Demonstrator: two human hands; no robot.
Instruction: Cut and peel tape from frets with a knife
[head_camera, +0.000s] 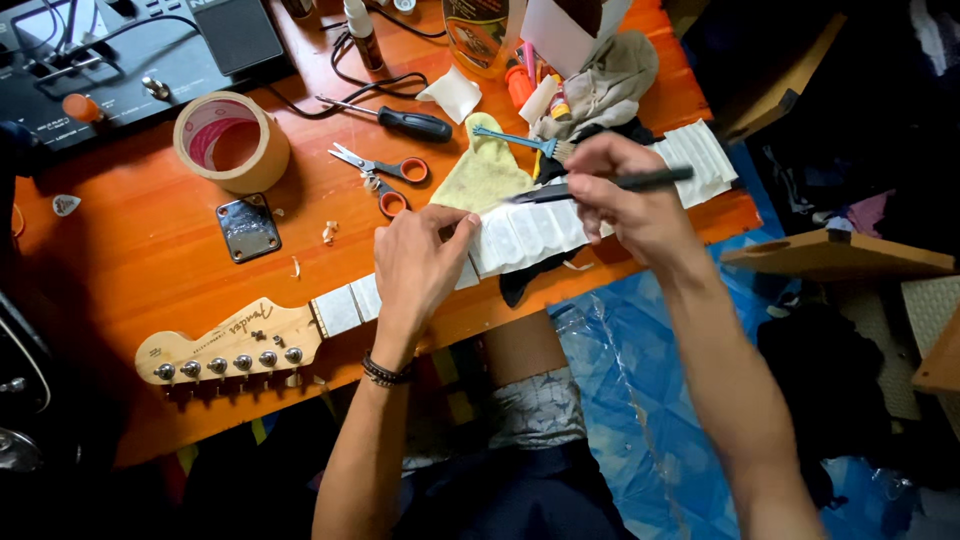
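Orange counter (150, 250), cluttered. Guitar neck (520, 235) lies across its near edge, fretboard masked in pale tape strips, headstock (230, 340) to the left with 6 tuners along its near side.

Left hand (420, 265) rests palm-down on the neck, fingers flat, closed around nothing, pinning it.

Right hand (635, 195) has its grip closed on a slim dark tool (610, 184), held level, tip aimed at the masked frets near the left fingertips.

Risks, largest thing first:
- Neck sits near the counter edge, part over a dark cloth (530, 280); if the left hand eases, it could roll or slide off.
- Tool tip could skip off a fret, tearing tape and gouging wood, or catching the left fingers.
- Scissors (385, 175) and 1 screwdriver (400, 122) lie close behind; a backward elbow stroke might knock them.
- Small wood shavings (328, 233) could get under the neck.
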